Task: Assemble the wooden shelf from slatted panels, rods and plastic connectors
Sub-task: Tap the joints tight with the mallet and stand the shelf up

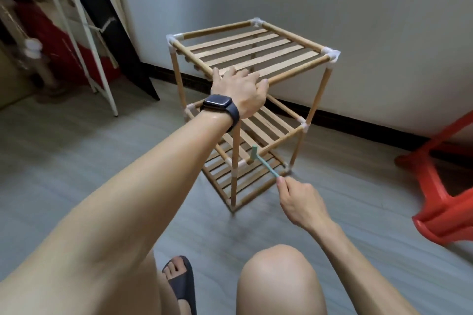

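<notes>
Lower centre of frame: a bare knee and a foot in a dark slipper on the grey floor. The person is low and close to the work.

Right of centre: the right hand pinches the tail end of a small green hammer, fingers curled in, thumb along the handle. The hammer head sits just beside the mid-tier front connector.

Centre: the shelf stands upright with three slatted tiers fitted, just short of the wall. The left hand, watch on the wrist, grips the near top corner, with the thumb on one rod and the fingers wrapped over the other. The connector beneath it is hidden.

Judgement: the frame is built, and the step in hand appears to be tapping joints home.

Recommendations:
- Strike the connector squarely along the rod's axis, with light repeated taps; a grip this far back on the handle gives little control.
- Bear down with the left hand so the frame does not rack or skid.
- Check each white corner on the top panel for gaps.

Lower right: a red plastic stool. Upper left: a white rack with dim clutter behind it.
</notes>
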Motion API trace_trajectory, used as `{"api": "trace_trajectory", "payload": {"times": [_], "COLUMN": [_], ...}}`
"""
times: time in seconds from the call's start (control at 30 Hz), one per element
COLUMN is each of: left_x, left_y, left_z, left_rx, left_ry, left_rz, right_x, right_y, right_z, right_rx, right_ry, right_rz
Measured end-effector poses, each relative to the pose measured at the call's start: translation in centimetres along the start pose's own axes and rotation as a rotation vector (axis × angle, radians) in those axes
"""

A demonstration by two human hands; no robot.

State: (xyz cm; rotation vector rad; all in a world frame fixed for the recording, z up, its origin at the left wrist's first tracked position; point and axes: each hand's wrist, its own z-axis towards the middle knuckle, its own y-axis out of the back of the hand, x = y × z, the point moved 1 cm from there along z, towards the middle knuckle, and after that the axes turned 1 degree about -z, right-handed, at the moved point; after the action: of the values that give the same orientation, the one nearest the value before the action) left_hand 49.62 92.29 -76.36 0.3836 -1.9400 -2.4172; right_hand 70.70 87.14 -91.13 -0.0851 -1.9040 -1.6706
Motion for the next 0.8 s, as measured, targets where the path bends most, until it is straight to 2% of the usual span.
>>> {"api": "trace_trajectory", "payload": {"times": [0.1,0.13,0.17,0.2,0.27,0.3,0.4,0.43,0.5,0.57,0.6,0.63,0.67,0.73,0.77,0.8], "left_x": [-0.3,-0.2,-0.1,-0.1,-0.1,-0.2,-0.1,-0.1,-0.3,-0.4,-0.3,-0.3,-0.3,-0.3,-0.4,-0.4], "left_y": [-0.7,-0.6,-0.5,-0.4,-0.4,-0.5,-0.8,-0.7,-0.7,-0.8,-0.7,-0.6,-0.6,-0.6,-0.6,-0.6], "left_z": [-0.3,-0.1,0.0,0.1,0.0,0.0,0.3,0.3,0.4,0.2,0.1,0.1,0.2,0.1,0.1,0.1], "left_rx": [-0.063,-0.057,-0.052,-0.049,-0.046,-0.049,-0.068,-0.056,-0.064,-0.068,-0.064,-0.063,-0.065,-0.057,-0.052,-0.056], "left_ry": [-0.024,-0.021,-0.016,-0.012,-0.009,-0.007,-0.008,0.000,0.000,-0.003,0.003,0.002,0.000,-0.003,-0.001,-0.001], "left_rz": [0.018,0.012,0.009,0.008,0.002,0.000,-0.002,-0.014,-0.012,0.003,0.001,0.001,0.002,-0.006,-0.012,-0.012], "right_x": [1.9,2.2,2.2,2.2,1.2,1.0,1.8,1.7,1.6,1.2,1.0,1.3,1.8,3.1,3.2,3.1], "right_y": [0.5,0.1,-0.7,-2.0,-3.8,-4.0,-3.3,-3.3,-3.5,-4.0,-3.7,-2.9,-2.0,-0.4,-0.3,-0.7], "right_z": [0.1,0.0,0.0,0.2,0.3,0.4,0.0,-0.2,0.0,0.2,0.6,0.7,0.7,0.3,0.1,0.0], "right_rx": [-0.389,-0.437,-0.389,-0.247,0.055,0.069,-0.308,-0.361,-0.287,0.021,0.056,0.014,-0.099,-0.417,-0.518,-0.529], "right_ry": [0.199,0.221,0.211,0.161,0.017,0.001,0.177,0.234,0.204,0.041,0.002,-0.001,0.039,0.181,0.252,0.288], "right_rz": [0.348,0.387,0.375,0.257,-0.104,-0.085,0.377,0.449,0.349,-0.047,-0.094,0.012,0.192,0.562,0.652,0.658]}}
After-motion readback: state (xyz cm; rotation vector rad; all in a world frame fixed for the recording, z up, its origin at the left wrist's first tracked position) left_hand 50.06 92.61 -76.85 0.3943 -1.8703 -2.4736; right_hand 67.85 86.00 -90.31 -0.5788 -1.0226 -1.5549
